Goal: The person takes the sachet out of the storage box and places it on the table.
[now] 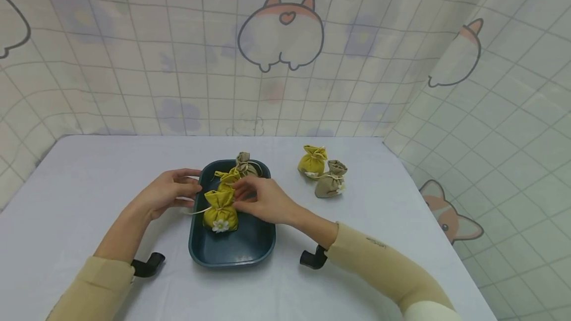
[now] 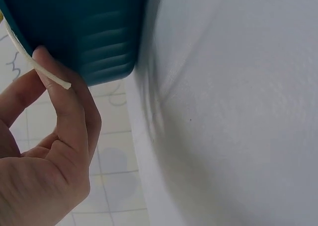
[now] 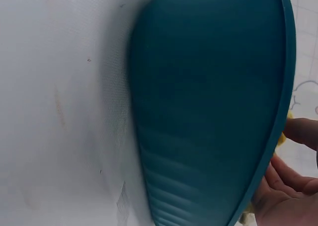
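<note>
In the head view, a dark teal tray (image 1: 232, 256) holds a front yellow drawstring pouch (image 1: 220, 214) with a white flower, another yellow pouch (image 1: 228, 178) behind it and a tan pouch (image 1: 246, 166) at the back. My right hand (image 1: 265, 199) reaches over the tray's right side, its thumb and fingers at the neck of the front yellow pouch. Bits of yellow show between those fingers in the right wrist view. At the tray's left rim rests my left hand (image 1: 171, 194), fingers slightly bent. A cream cord (image 2: 52, 78) lies across a left finger.
Another yellow pouch (image 1: 313, 161) and a tan pouch (image 1: 331, 180) with a white flower stand on the white table (image 1: 370, 241), to the right of the tray. A gridded curtain (image 1: 178, 53) with dog drawings hangs behind and along the right side.
</note>
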Demonstrator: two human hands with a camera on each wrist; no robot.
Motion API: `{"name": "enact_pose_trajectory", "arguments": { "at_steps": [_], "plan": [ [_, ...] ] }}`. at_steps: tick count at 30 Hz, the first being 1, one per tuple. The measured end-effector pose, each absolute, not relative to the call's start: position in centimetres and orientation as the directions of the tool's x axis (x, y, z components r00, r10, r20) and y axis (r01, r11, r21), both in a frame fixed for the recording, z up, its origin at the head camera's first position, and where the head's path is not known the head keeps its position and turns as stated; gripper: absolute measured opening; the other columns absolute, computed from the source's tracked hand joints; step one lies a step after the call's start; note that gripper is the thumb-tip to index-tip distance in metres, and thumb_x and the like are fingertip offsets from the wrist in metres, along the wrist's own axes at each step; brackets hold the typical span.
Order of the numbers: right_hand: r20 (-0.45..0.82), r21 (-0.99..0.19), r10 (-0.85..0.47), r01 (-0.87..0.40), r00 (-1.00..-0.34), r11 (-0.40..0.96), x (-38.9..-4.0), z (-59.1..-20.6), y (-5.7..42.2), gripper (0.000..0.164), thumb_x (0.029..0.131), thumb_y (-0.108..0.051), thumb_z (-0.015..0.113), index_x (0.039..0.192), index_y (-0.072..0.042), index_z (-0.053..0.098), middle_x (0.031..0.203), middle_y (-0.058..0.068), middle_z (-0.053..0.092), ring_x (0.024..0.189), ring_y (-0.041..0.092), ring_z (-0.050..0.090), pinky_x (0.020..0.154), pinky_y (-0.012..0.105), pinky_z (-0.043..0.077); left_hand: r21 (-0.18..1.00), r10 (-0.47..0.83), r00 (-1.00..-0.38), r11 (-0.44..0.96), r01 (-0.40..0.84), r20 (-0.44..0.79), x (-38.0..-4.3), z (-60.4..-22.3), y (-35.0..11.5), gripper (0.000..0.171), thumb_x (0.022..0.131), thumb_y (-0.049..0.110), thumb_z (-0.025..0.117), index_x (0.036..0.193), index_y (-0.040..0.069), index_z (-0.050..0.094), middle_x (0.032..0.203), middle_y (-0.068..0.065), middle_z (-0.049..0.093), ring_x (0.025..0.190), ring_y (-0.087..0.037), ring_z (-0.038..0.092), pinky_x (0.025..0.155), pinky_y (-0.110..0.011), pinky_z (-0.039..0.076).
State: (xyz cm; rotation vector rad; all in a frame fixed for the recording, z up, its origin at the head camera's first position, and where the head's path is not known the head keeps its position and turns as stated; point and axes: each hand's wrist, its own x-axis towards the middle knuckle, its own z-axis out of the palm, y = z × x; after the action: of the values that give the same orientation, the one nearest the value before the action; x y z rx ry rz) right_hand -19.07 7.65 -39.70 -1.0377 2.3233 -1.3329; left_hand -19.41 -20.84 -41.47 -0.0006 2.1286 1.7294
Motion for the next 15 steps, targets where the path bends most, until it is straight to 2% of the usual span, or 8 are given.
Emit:
{"name": "enact_pose_trajectory", "arguments": {
  "at_steps": [4, 9, 15],
  "plan": [
    [0.078, -0.823, -0.683, -0.434, -0.726, 0.367, -19.2, -39.7, 7.1, 0.038, 0.095, -0.011, 0.076, 0.129, -0.001, 0.063, 0.111, 0.005, 0.067, 0.097, 0.009, 0.065, 0.084, 0.021, 0.056, 0.94, 0.247, -0.919, 0.232, -0.251, -0.306, -19.4, -41.4, -20.9, 0.066, 0.1, 0.012, 0.066, 0.154, -0.006, 0.034, 0.137, -0.027, 0.052, 0.096, -0.021, 0.065, 0.081, -0.034, 0.06],
    [0.045, -0.773, -0.678, -0.456, -0.733, 0.441, -19.2, -39.6, 6.7, 0.04, 0.093, -0.017, 0.079, 0.128, -0.002, 0.065, 0.1, 0.0, 0.067, 0.087, 0.006, 0.062, 0.077, 0.02, 0.053, 0.939, 0.265, -0.912, 0.231, -0.254, -0.312, -19.5, -41.3, -21.0, 0.066, 0.101, 0.011, 0.066, 0.155, -0.007, 0.033, 0.142, -0.03, 0.046, 0.098, -0.021, 0.065, 0.082, -0.034, 0.06],
    [0.066, -0.775, -0.702, -0.479, -0.71, 0.412, -19.2, -40.1, 6.3, 0.035, 0.091, -0.017, 0.081, 0.121, -0.005, 0.066, 0.098, -0.001, 0.067, 0.085, 0.005, 0.061, 0.073, 0.02, 0.053, 0.934, 0.271, -0.907, 0.246, -0.258, -0.322, -19.5, -41.3, -21.2, 0.066, 0.102, 0.011, 0.066, 0.155, -0.006, 0.031, 0.142, -0.03, 0.045, 0.099, -0.022, 0.066, 0.082, -0.036, 0.061]
  ]
}}
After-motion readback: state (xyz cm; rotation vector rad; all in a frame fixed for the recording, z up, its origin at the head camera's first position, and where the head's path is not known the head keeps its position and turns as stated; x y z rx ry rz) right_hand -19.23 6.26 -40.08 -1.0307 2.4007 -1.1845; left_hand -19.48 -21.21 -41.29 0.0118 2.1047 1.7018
